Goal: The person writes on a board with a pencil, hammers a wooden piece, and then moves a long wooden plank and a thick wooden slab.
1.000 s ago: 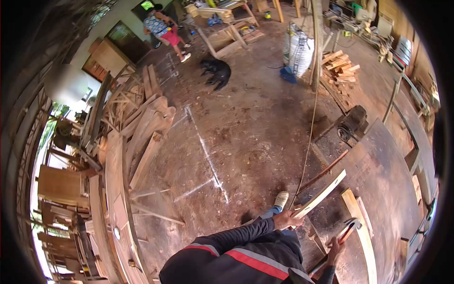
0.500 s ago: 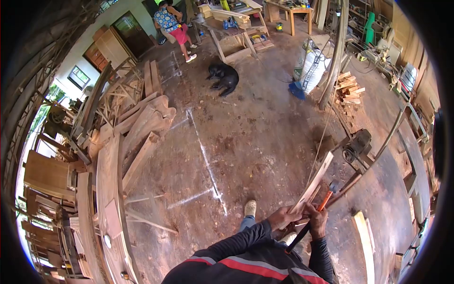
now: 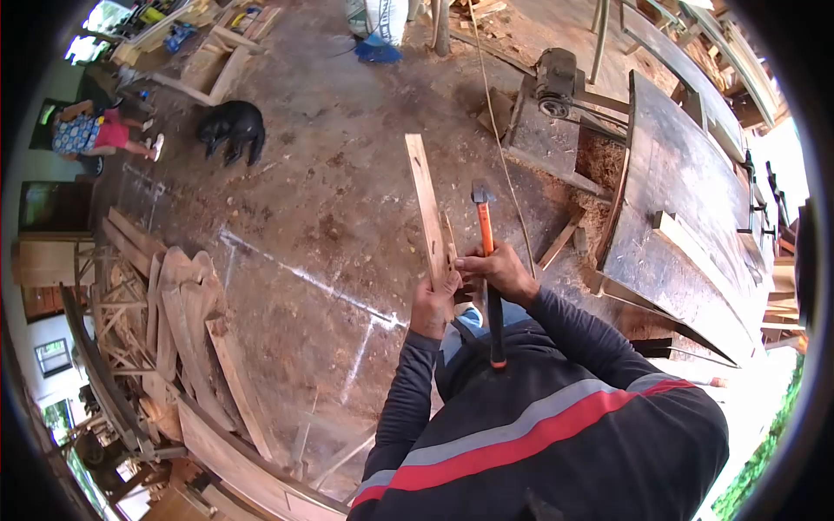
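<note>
My left hand (image 3: pixel 433 306) is closed round the lower end of a long, narrow wooden piece (image 3: pixel 424 200), which points up and slightly left. Dark marks or holes show along its face. In my right hand (image 3: pixel 504 271) is a hammer (image 3: pixel 486 227) with an orange and black handle, its metal head up and the black grip end near my chest. The fingertips of my right hand also reach the wood beside my left hand. A thin sliver of wood stands between the two hands.
A black dog (image 3: pixel 233 130) lies on the floor. A person (image 3: pixel 82 135) stands at the upper left. Stacked planks (image 3: pixel 187 321) lie at the left. On the right are a motor (image 3: pixel 556 80) and a large tabletop (image 3: pixel 669 191) with a wood strip on it. A cord crosses the floor.
The view has turned to the right, so the dog and planks sit further left. Both hands have moved up and left in view, and the wood and hammer now stand more upright.
</note>
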Action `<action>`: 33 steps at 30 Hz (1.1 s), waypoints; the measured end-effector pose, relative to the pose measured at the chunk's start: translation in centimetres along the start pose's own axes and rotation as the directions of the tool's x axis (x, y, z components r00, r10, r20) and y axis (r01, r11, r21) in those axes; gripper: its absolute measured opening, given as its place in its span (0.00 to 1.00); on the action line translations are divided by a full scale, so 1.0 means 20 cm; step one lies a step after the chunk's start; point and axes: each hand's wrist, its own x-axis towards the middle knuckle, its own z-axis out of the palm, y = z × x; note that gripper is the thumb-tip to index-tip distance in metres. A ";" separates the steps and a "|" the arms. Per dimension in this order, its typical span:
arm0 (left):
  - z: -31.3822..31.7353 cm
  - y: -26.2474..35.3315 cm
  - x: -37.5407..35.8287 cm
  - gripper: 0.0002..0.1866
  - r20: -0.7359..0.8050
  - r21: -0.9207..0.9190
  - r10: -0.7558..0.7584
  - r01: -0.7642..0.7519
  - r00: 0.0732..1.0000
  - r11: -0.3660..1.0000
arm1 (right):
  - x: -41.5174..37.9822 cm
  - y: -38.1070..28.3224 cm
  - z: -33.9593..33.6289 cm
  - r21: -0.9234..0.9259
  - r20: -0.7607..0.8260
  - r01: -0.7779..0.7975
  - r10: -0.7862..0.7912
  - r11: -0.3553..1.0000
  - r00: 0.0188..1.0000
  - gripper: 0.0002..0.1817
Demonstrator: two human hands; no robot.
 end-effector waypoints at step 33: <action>0.83 -0.45 2.77 0.16 0.033 0.979 -0.828 -0.187 0.559 -0.087 | 0.42 -0.53 -2.51 -0.195 -0.975 -0.414 -0.221 0.889 -0.016 0.26</action>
